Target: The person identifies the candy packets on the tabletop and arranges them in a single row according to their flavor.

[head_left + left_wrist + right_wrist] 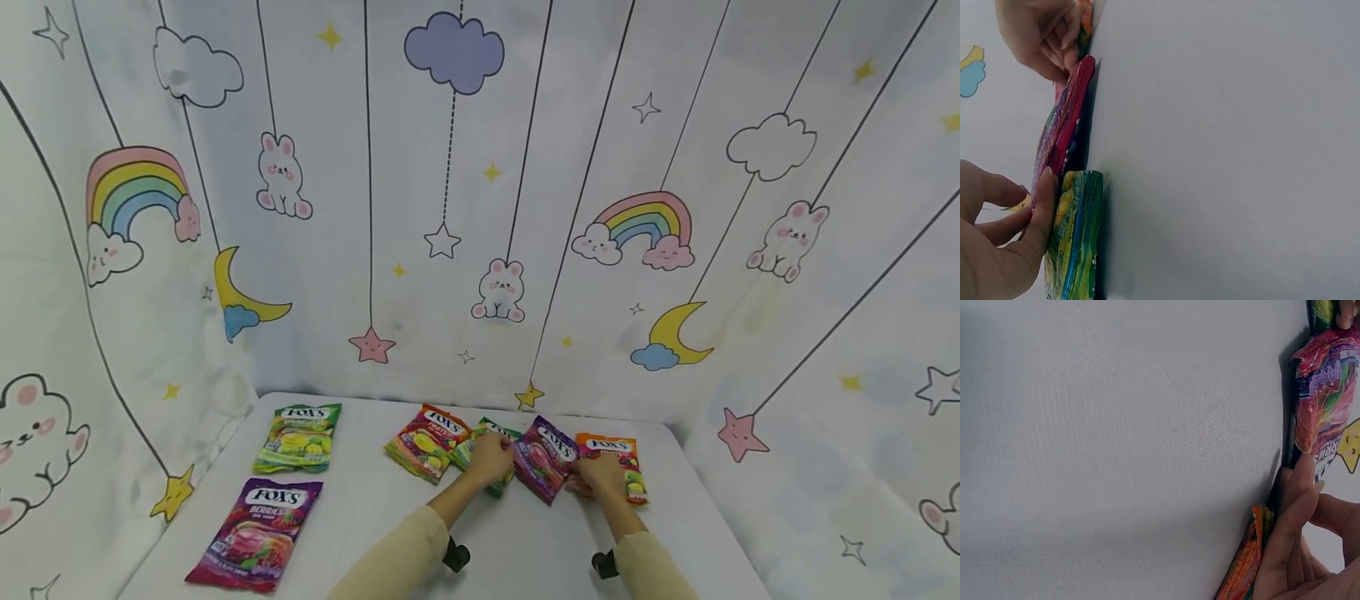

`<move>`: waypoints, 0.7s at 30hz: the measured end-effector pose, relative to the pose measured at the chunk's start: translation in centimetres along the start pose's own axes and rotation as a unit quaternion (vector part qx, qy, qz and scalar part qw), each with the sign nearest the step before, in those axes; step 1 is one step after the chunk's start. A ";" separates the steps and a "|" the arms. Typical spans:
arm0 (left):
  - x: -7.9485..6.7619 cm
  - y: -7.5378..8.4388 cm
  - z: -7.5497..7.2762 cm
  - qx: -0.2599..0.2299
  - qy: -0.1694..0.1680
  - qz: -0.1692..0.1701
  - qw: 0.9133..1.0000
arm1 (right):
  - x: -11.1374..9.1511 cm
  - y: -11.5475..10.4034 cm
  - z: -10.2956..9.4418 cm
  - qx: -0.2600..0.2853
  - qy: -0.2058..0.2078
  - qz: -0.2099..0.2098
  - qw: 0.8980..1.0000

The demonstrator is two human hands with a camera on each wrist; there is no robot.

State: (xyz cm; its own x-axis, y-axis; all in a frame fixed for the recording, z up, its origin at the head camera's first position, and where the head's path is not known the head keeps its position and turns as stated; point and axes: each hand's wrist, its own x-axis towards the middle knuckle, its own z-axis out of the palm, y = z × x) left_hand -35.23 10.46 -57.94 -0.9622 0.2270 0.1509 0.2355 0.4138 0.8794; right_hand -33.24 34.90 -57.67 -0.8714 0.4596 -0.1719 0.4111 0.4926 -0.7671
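Observation:
A purple FOX'S candy bag (543, 461) lies tilted on the table between the two hands. My left hand (491, 458) pinches its left edge; in the left wrist view, the fingers (1040, 215) are at that edge. Under the left hand is a green candy bag (462, 452), partly covered. On the purple bag's other side, my right hand (602, 475) pinches the right edge, with its fingers (1297, 500) bent there in the right wrist view. An orange-red FOX'S candy bag (633, 467) lies beneath and beside the right hand, partly hidden by it.
Left of the green bag lies a red and yellow FOX'S fruit candy bag (431, 442). At the table's left side are a green-yellow candy bag (298, 440) and a purple Berries bag (257, 533). A patterned white curtain (420, 292) surrounds the white table (375, 533).

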 end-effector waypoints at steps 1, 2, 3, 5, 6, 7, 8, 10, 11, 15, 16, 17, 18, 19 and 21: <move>0.0 0.0 0.0 -0.003 0.003 -0.002 1.000 | 0.0 0.1 0.1 0.002 0.003 0.001 1.000; 0.0 -0.1 0.0 -0.007 0.005 -0.007 1.000 | 0.0 0.1 0.2 0.007 0.003 0.001 1.000; -0.1 -0.2 -0.1 -0.009 0.009 -0.009 1.000 | 0.0 0.2 0.3 0.003 0.005 -0.001 1.000; -0.2 -0.2 -0.1 -0.012 0.017 -0.015 1.000 | 0.0 0.4 0.5 0.007 0.005 -0.003 1.000; -0.3 -0.3 -0.1 -0.016 0.019 -0.016 1.000 | 0.0 0.5 0.6 0.004 0.006 -0.003 1.000; -0.3 -0.4 -0.1 -0.016 0.021 -0.017 1.000 | 0.0 0.5 0.7 0.008 0.007 -0.001 1.000; -0.3 -0.4 -0.1 -0.019 0.021 -0.016 0.999 | 0.0 0.6 0.8 0.012 0.008 0.003 1.000; -0.2 -0.5 -0.1 -0.021 0.016 -0.015 1.000 | 0.1 0.7 0.8 0.013 0.015 0.002 1.000; -0.1 -0.5 -0.1 -0.023 0.014 -0.013 1.000 | 0.1 0.8 0.8 0.014 0.017 0.002 1.000; 0.3 -0.5 0.0 -0.018 0.016 -0.004 1.000 | 0.0 0.9 0.7 0.042 0.015 -0.011 0.999; 0.3 -0.5 0.0 -0.018 0.018 -0.001 1.000 | 0.0 1.0 0.7 0.054 0.012 -0.013 0.998; 0.4 -0.4 0.0 -0.018 0.020 0.002 1.000 | 0.0 1.0 0.6 0.070 0.006 -0.017 0.997; 0.4 -0.4 0.0 -0.018 0.021 0.003 1.000 | -0.1 1.0 0.6 0.083 0.003 -0.020 0.996; 0.4 -0.4 0.0 -0.021 0.017 0.001 1.000 | -0.1 1.0 0.6 0.089 0.001 -0.022 0.996; 0.3 -0.3 -0.1 -0.030 0.011 0.000 0.999 | -0.1 1.0 0.6 0.095 0.002 -0.029 0.995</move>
State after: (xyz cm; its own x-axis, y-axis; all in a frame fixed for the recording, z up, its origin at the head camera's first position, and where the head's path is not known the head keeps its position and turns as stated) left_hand -35.59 10.26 -58.14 -0.9650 0.2077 0.1601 0.2275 0.3592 0.9051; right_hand -32.89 34.91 -58.78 -0.8912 0.4368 -0.1220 0.3014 0.3693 -0.8791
